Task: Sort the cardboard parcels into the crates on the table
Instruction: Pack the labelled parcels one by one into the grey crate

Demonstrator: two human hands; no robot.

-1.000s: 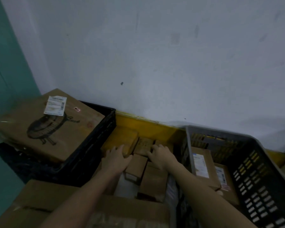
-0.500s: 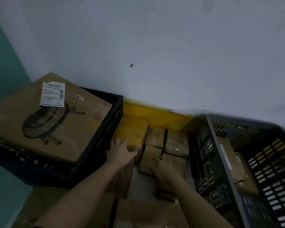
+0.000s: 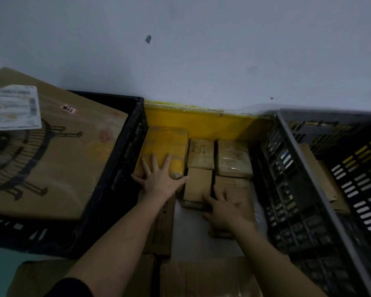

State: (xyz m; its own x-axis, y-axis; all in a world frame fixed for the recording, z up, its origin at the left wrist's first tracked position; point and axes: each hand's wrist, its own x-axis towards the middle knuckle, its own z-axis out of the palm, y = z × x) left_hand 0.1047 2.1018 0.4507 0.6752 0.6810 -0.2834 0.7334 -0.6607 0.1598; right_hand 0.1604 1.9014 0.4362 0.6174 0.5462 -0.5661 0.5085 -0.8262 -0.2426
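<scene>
Several small cardboard parcels lie packed between two crates. My left hand (image 3: 157, 177) rests flat with spread fingers on the near end of a yellow-taped parcel (image 3: 165, 142). My right hand (image 3: 222, 207) lies on a brown parcel (image 3: 234, 185), fingers reaching to the plain small parcel (image 3: 198, 182) beside it. Behind these sit a parcel with handwriting (image 3: 201, 153) and a tape-wrapped parcel (image 3: 234, 158). A black crate (image 3: 124, 159) on the left holds a large box with a printed drawing (image 3: 51, 155). A grey crate (image 3: 308, 189) on the right holds more parcels (image 3: 321, 174).
A yellow wall (image 3: 201, 122) stands behind the small parcels, with a pale wall above it. Larger cardboard boxes (image 3: 201, 277) lie near me under my forearms. A tall brown box (image 3: 161, 228) stands under my left wrist.
The view has tilted down and closer. My left hand has spread flatter on the yellow-taped parcel. My right hand has stayed on the near brown parcels.
</scene>
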